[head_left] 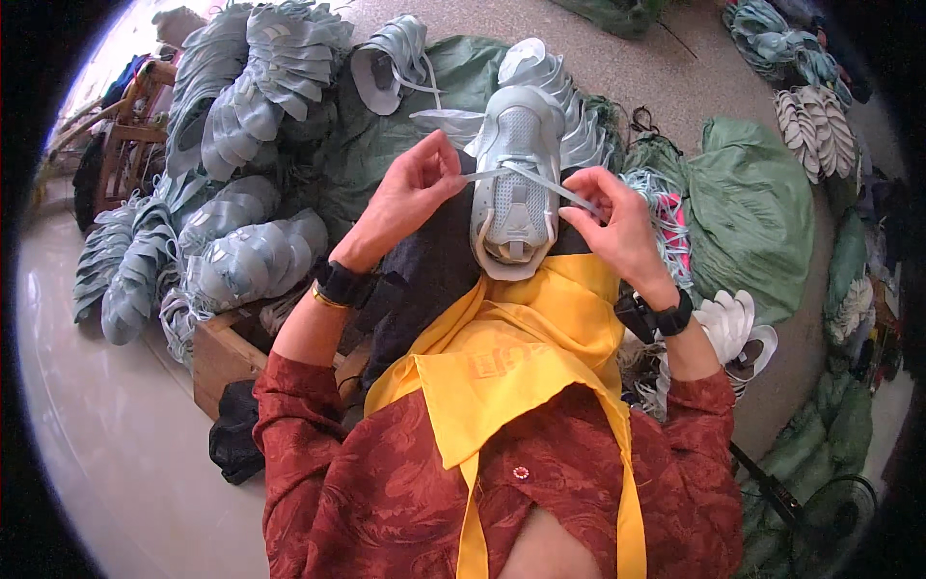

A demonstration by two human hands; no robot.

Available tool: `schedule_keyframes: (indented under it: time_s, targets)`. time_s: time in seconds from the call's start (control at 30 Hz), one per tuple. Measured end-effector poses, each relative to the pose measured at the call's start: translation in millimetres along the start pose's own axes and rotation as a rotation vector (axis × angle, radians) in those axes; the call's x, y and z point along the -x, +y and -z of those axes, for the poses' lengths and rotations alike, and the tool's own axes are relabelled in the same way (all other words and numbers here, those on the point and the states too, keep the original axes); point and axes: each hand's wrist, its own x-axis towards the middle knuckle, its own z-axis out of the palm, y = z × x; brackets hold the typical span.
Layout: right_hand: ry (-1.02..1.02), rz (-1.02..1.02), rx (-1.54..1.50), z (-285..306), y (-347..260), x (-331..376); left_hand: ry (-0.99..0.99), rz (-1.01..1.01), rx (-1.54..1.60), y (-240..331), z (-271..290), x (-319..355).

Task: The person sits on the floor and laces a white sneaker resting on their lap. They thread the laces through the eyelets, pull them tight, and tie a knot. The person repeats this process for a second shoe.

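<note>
A pale grey-blue shoe upper [518, 125] rests on my lap, its toe pointing away from me and its heel near my yellow apron [511, 338]. A light blue shoelace [540, 179] crosses over its middle. My left hand [424, 179] pinches one end of the lace on the left of the shoe. On the other side my right hand [612, 217] grips the opposite end between thumb and fingers. The lace runs nearly straight between the hands. Whether the shoe has a sole underneath is hidden.
Stacks of nested pale blue shoe uppers [265, 92] lie at the left, above a wooden box [217, 362]. A bundle of light blue laces [661, 198] is right of the shoe, beside a green sack [757, 212]. White shoe parts [723, 323] lie below it.
</note>
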Motion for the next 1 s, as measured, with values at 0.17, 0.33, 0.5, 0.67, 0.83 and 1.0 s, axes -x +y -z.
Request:
schedule_keyframes:
  time_s: [0.17, 0.33, 0.5, 0.67, 0.83, 1.0]
  targets:
    - [0.117, 0.235, 0.244, 5, 2, 0, 0.036, -0.006, -0.250, -2, 1, 4]
    - [0.186, 0.381, 0.381, 15, 20, 8, 0.132, -0.233, -0.615, 13, -6, 6]
    - [0.192, 0.259, 0.452, 47, 27, 25, 0.111, -0.321, -0.785, 17, 13, 16]
    - [0.248, 0.109, 0.465, 86, 49, 61, 0.124, -0.152, -0.785, 16, 51, 45]
    - [0.348, -0.062, 0.543, 144, 102, 100, 0.307, -0.182, -1.013, 5, 106, 77]
    - [0.459, -0.230, 0.487, 196, 155, 139, 0.523, -0.003, -0.980, 2, 188, 113]
